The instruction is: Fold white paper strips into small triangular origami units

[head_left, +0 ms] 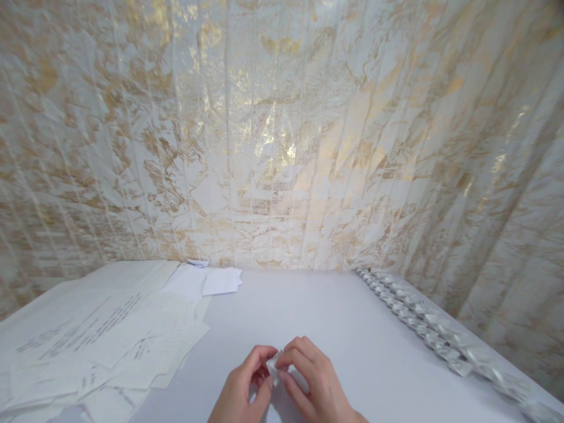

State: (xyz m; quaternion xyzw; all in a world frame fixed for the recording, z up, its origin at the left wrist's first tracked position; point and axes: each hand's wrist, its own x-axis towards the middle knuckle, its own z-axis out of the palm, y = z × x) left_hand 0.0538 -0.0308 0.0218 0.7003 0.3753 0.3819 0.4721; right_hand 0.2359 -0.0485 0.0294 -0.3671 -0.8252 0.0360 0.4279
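Small, creased, whitish paper piece [272,365], pinched between the bent fingers [291,358] of left hand [241,385] and right hand [318,379].

Soft, fairly even light is brightening the white table [286,311], while the gold-patterned sheeting [282,235] behind it is throwing back warm glare, strongest near the middle, with smaller glints on the right and a dimmer upper right corner. Faint, soft-edged shadows are falling under the left hand [242,388] and the right hand [315,376]. Wide-angle distortion is stretching the sides, and softness is smearing the print on the papers [101,329] and blurring the silvery folded chains [414,317] and the small folded piece [274,368].
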